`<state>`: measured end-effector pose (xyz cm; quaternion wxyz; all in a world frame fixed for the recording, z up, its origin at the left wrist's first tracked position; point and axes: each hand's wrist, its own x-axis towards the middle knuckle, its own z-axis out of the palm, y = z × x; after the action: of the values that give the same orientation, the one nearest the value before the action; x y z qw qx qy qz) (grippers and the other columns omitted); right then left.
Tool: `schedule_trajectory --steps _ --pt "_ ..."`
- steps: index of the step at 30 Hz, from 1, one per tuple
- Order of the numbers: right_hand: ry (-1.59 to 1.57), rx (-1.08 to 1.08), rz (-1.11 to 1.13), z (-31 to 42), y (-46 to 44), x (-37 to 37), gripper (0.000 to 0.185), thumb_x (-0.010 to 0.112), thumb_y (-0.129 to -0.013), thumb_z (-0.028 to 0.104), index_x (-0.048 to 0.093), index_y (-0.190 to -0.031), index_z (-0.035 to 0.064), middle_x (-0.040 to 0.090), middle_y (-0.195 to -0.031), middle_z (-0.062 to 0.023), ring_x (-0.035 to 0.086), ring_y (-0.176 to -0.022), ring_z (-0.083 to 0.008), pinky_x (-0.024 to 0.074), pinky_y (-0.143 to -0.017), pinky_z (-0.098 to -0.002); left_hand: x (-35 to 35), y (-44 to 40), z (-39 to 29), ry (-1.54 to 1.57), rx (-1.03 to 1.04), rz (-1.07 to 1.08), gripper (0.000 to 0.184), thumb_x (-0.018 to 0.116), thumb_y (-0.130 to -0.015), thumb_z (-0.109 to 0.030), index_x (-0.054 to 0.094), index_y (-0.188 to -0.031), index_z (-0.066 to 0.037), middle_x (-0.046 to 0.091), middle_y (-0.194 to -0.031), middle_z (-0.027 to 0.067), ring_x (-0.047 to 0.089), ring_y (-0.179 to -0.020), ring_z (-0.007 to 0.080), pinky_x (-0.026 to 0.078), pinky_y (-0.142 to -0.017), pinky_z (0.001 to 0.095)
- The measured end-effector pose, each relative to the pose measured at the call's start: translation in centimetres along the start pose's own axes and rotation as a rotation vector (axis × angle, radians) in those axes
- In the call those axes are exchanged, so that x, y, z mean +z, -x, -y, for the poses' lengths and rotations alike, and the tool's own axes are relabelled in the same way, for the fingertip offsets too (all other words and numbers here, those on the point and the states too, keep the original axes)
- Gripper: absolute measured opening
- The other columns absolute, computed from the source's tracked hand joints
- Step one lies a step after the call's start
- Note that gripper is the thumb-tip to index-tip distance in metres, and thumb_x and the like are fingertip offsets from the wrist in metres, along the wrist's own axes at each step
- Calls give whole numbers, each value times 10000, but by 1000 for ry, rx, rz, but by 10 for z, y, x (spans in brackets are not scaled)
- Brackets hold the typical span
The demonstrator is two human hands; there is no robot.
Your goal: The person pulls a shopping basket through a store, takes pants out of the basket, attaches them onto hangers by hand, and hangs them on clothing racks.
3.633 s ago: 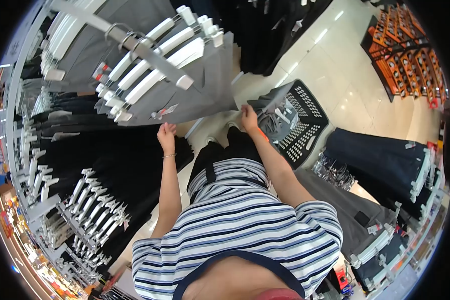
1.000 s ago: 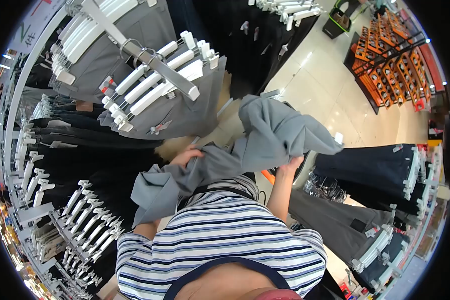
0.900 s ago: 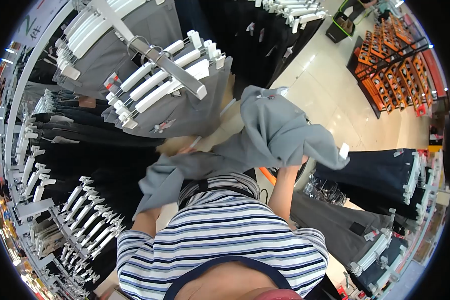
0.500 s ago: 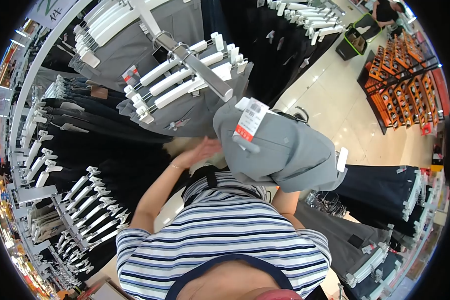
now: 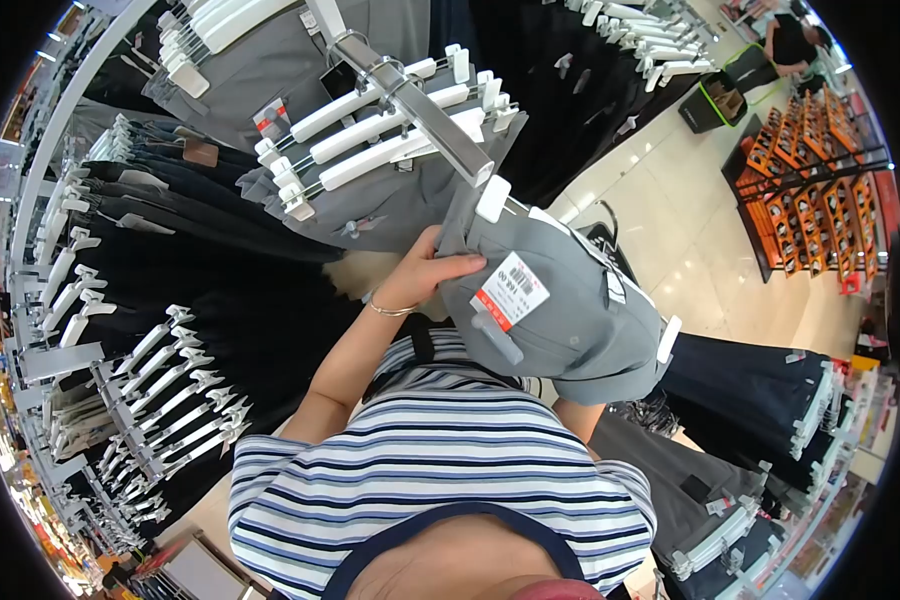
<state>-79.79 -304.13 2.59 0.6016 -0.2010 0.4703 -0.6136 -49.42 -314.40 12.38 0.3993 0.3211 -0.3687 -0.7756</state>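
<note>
A pair of grey trousers on a hanger with white clips is held up in front of my body. My left hand pinches the trousers' left edge, thumb on the near side and the other fingers behind the cloth. Near that thumb, a white and red price tag hangs on the fabric. My right forearm reaches under the trousers from below, and the cloth hides the right hand itself. Just above, more grey trousers hang by white hangers from a metal display arm.
Racks of dark trousers stand on the left, with a row of white hangers. Dark trousers hang low at the right. Beyond the tiled floor are an orange display stand, a black shopping basket and another person.
My left hand, open beside the trousers before, has moved up and taken hold of their edge. The trousers have turned, and their white hanger clip now shows more at the top left.
</note>
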Motion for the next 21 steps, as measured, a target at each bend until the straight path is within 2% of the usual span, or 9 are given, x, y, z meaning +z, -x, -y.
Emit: schedule_trajectory --steps 4,7,11,12,14,16,19,21 --pt "50 -30 -43 6 6 -8 357 453 -863 219 471 -1118 -30 562 -1057 -140 561 -944 -230 473 -786 -345 7 8 6 -160 120 76 206 672 -722 -63 606 -901 13 613 -804 16 519 -744 65 416 -679 211" --pt "76 -57 -73 12 9 -11 360 447 -869 226 470 -1120 -31 562 -1058 -142 561 -945 -230 473 -785 -343 6 10 18 -273 320 97 207 682 -708 -43 603 -896 -3 608 -810 0 503 -735 50 416 -664 211" --pt "100 -88 -115 24 13 -18 364 438 -878 236 467 -1123 -32 563 -1060 -145 561 -947 -230 473 -783 -340 -7 10 38 -377 521 106 305 738 -635 -58 586 -897 -20 597 -836 38 529 -729 125 430 -686 256" --pt "104 -99 -124 28 15 -20 365 436 -880 239 467 -1124 -32 563 -1060 -146 562 -947 -230 473 -783 -339 -13 10 49 -397 558 57 348 757 -611 -75 580 -906 -23 591 -863 66 548 -753 171 436 -703 281" --pt "110 -111 -140 34 18 -22 367 432 -885 243 466 -1125 -32 563 -1061 -147 562 -948 -229 473 -783 -337 -26 10 76 -373 586 -100 351 759 -612 -79 579 -908 -22 592 -873 70 556 -768 180 439 -708 288" --pt "121 -113 -157 34 22 -24 370 427 -889 248 465 -1126 -33 563 -1062 -149 562 -949 -229 473 -782 -336 -18 14 56 -345 527 -32 357 764 -605 -80 585 -907 -18 598 -888 80 570 -792 192 447 -720 302" --pt "183 -94 -197 29 24 -29 373 421 -896 255 463 -1128 -34 563 -1064 -151 562 -950 -229 472 -781 -333 -13 25 47 -279 478 -105 372 769 -588 -76 594 -913 -22 603 -902 85 572 -799 189 449 -724 308" --pt "500 -11 -299 30 12 -51 376 417 -900 260 462 -1130 -34 564 -1065 -152 562 -951 -229 472 -780 -332 -11 34 38 -479 599 -121 400 741 -619 -87 574 -971 3 588 -978 118 568 -876 214 442 -772 325"
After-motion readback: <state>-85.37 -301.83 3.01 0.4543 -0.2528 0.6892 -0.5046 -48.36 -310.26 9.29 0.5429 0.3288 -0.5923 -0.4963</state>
